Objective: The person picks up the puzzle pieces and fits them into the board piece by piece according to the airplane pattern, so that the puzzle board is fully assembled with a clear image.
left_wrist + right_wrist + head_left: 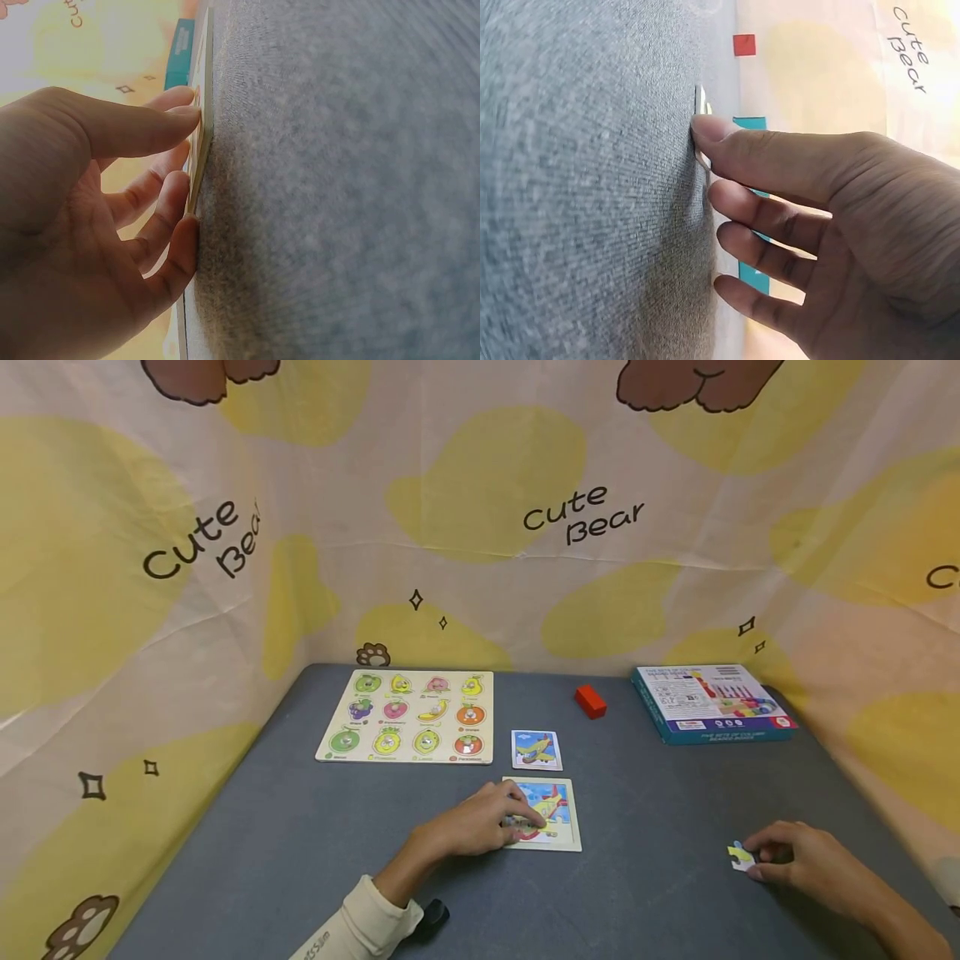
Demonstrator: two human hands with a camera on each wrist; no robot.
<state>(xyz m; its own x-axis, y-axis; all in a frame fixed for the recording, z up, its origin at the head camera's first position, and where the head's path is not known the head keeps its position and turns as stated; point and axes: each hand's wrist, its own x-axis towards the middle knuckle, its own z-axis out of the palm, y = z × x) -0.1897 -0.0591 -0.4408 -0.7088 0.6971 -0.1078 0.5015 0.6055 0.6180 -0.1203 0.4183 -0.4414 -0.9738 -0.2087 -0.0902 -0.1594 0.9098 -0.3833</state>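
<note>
My left hand rests on a framed airplane jigsaw puzzle, covering its left part. In the left wrist view, the thumb and fingertips touch the puzzle's surface and near edge. Farther right, my right hand pinches a small yellow, white and blue puzzle piece between thumb and index finger, close over the table. Most of that piece is hidden behind the thumb in the right wrist view. Just behind the framed puzzle lies a picture card with the same yellow airplane.
On the dark grey table, a fruit board lies at the back left. A red block sits at the back, left of a teal-sided toy box. Printed cloth walls rise behind and at both sides.
</note>
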